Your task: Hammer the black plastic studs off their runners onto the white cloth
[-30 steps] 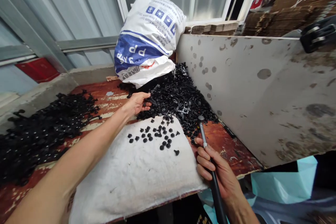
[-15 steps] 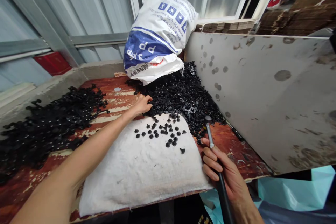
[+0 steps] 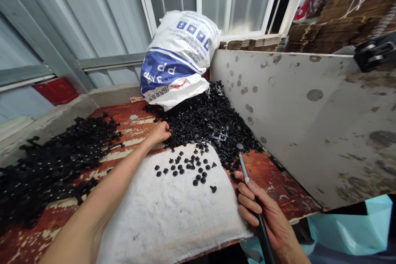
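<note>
My left hand [image 3: 160,132] reaches to the near left edge of a heap of small black plastic parts [image 3: 201,117]. Its fingers are curled in and closed; what they hold, if anything, is hidden. In my right hand [image 3: 262,204] is a hammer [image 3: 243,168] with a round head, metal shaft and black grip, its head pointing away from me beside the heap. Between my hands lies a white cloth pad [image 3: 173,210]. Several loose black studs with round flat heads [image 3: 195,182] are scattered over the pad's far part.
A second pile of black parts [image 3: 62,154] covers the left of the worn red board [image 3: 122,144]. Behind the heap leans a white and blue plastic sack [image 3: 182,55]. A stained white panel [image 3: 287,103] walls off the right side, with stacked cardboard [image 3: 324,29] beyond.
The camera view has tilted up and turned slightly right. My left hand stays at the heap's edge, its fingers now more curled in. My right hand keeps the hammer in the same hold.
</note>
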The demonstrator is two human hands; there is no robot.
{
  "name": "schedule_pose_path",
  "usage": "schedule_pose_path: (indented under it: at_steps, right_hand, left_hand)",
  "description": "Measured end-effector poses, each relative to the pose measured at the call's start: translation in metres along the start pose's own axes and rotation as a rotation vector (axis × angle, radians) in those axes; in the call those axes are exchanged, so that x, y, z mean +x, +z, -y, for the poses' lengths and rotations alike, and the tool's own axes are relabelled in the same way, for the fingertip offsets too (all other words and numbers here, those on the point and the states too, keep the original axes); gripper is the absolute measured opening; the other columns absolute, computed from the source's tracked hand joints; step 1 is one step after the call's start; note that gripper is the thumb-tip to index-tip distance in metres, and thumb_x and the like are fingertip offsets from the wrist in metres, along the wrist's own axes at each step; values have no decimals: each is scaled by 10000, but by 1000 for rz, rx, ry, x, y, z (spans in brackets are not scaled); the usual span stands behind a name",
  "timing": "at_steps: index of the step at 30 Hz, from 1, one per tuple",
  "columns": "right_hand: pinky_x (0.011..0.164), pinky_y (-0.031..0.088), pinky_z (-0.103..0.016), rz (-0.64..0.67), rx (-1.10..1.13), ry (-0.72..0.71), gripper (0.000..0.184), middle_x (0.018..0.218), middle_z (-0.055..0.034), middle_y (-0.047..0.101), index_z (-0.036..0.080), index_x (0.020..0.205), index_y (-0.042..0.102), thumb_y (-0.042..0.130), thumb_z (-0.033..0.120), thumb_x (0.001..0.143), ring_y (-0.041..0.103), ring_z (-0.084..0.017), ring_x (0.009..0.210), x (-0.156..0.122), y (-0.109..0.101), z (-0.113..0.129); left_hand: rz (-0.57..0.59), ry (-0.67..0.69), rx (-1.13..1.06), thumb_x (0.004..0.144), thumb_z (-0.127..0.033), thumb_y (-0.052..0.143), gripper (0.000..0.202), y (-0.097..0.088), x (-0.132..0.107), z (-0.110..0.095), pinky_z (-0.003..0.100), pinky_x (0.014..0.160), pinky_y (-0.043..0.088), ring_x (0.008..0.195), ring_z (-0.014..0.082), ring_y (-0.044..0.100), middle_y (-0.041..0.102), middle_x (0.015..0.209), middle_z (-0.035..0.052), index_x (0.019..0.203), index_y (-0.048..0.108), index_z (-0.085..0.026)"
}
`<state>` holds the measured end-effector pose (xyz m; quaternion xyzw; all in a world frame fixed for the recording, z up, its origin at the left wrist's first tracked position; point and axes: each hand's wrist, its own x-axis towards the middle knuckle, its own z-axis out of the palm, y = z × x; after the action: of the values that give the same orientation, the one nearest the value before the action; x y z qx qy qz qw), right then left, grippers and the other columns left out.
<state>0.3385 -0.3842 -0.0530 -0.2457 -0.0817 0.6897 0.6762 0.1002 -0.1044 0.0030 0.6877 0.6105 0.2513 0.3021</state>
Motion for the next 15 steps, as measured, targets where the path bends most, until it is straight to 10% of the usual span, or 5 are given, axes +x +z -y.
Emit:
schedule_pose_path:
  at_steps: [9,15]
  right_hand:
    - [325,352,-87,19,-42,20,371,590,121,408,147,981,648,879,236,705,376,6,388,-3,5,2]
    - [291,344,-90,-6,-180,-99,405,564,117,483,178,960,618,891,278,678,325,2,348,-8,12,-3]
  left_hand:
    - [-148,-201,-511,710,-51,652,248,-21,-24,-17,243,596,521,526,73,500,465,588,-77,710,441,-182]
    - [-157,-90,-730,619,-112,657,243,-27,-102,-30,271,683,560,602,92,570,553,643,-53,754,474,-199]
